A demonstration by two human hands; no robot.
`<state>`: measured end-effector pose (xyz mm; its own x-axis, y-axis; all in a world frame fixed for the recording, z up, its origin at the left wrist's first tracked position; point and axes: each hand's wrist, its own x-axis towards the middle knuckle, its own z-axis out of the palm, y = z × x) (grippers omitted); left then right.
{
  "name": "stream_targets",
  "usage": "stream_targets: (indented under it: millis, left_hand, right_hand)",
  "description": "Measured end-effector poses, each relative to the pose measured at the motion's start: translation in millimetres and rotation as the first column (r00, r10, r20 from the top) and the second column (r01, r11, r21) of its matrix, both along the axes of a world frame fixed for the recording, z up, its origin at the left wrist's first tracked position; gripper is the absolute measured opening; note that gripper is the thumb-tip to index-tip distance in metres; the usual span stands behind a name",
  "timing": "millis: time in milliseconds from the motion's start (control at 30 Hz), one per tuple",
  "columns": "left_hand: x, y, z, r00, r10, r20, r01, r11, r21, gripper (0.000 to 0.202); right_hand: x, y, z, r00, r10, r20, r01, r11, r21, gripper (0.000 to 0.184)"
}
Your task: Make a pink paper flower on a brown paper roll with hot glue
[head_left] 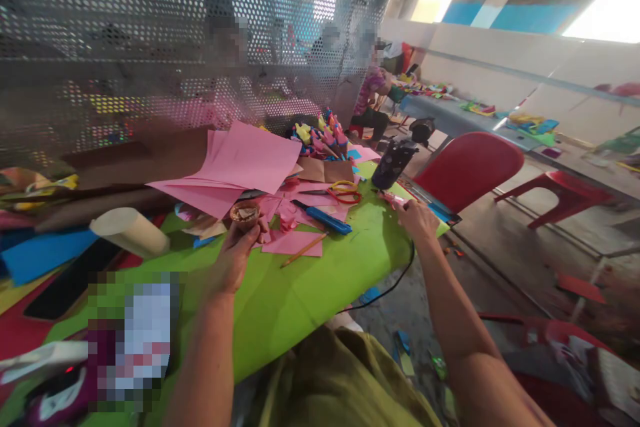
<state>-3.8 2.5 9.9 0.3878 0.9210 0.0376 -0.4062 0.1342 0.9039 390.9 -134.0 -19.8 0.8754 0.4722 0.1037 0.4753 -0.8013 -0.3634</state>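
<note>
My left hand is closed around a small brown round piece, cup-like, with crumpled light brown paper showing in its open top. It is held upright above the green table, beside the pink paper scraps. Over the table's right end, my right hand has its fingers pinched together. A small pale pink-and-white thing shows at its fingertips; whether it is gripped or only touched is unclear. Just beyond that hand stands a dark tumbler. A black cable hangs over the table edge below it.
Pink sheets are stacked behind a blue cutter, a pencil and scissors. Paper flowers lie farther back. A cream paper roll and a black phone lie left. A red chair stands right; a person sits beyond.
</note>
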Motion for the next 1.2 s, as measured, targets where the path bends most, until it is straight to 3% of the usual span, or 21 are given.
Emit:
stream_targets:
  millis: [100, 167, 267, 333, 433, 567, 667, 733, 900, 1067, 1133, 1200]
  left_hand:
    - [-1, 0, -0.4, 1.0, -0.001, -0.019, 0.002, 1.0, 0.023, 0.038]
    - [-1, 0, -1.4, 1.0, 0.014, -0.022, -0.014, 1.0, 0.008, 0.037]
    - [-1, 1, -2.5, 0.998, 0.067, -0.02, -0.068, 0.997, -0.048, 0.038]
    - [0, 1, -2.8, 0.995, 0.092, -0.028, -0.094, 0.993, -0.067, 0.038]
    - [0, 1, -3.6, 0.992, 0.118, -0.041, -0.121, 0.99, -0.068, 0.037]
    - [-2, 3, -5.3, 0.98, 0.176, -0.095, -0.183, 0.981, -0.071, 0.037]
    - [-3, 3, -4.8, 0.97, 0.2, -0.134, -0.207, 0.978, -0.038, 0.037]
    - [-2, 2, -3.6, 0.97, 0.207, -0.131, -0.212, 0.977, -0.026, 0.04]
    - [2, -1, -4.1, 0.972, 0.2, -0.122, -0.207, 0.977, -0.05, 0.044]
    - [1, -2, -7.5, 0.966, 0.196, -0.166, -0.201, 0.98, -0.012, 0.042]
    - [2, -2, -6.8, 0.967, 0.183, -0.174, -0.186, 0.983, 0.002, 0.044]
    - [3, -4, -5.0, 0.968, 0.171, -0.184, -0.173, 0.985, 0.005, 0.049]
  right_hand:
    - [-6, -5, 7.6, 0.997, -0.015, 0.072, 0.015, 1.0, -0.001, 0.042]
    - [-11, -7, 14.1, 0.985, -0.009, 0.171, -0.003, 0.997, 0.072, 0.037]
    - [-28, 1, 25.1, 0.956, 0.098, 0.277, -0.171, 0.952, 0.254, 0.027]
    - [-52, 15, 32.2, 0.924, 0.289, 0.251, -0.366, 0.858, 0.361, 0.023]
    - [-103, 46, 41.2, 0.738, 0.656, 0.161, -0.652, 0.63, 0.422, 0.021]
    - [-176, 86, 47.0, 0.521, 0.851, 0.062, -0.842, 0.502, 0.198, 0.019]
    - [-211, 102, 45.5, 0.511, 0.859, 0.024, -0.859, 0.512, -0.027, 0.03]
    - [-220, 106, 42.3, 0.539, 0.843, 0.006, -0.835, 0.535, -0.127, 0.034]
    - [-207, 108, 34.9, 0.563, 0.826, -0.014, -0.82, 0.557, -0.133, 0.013]
    - [-187, 108, 36.7, 0.604, 0.797, 0.023, -0.797, 0.603, 0.024, 0.006]
    - [-187, 107, 38.4, 0.57, 0.82, -0.045, -0.778, 0.557, 0.29, 0.013]
    - [-192, 106, 40.0, 0.452, 0.874, -0.178, -0.642, 0.457, 0.616, 0.026]
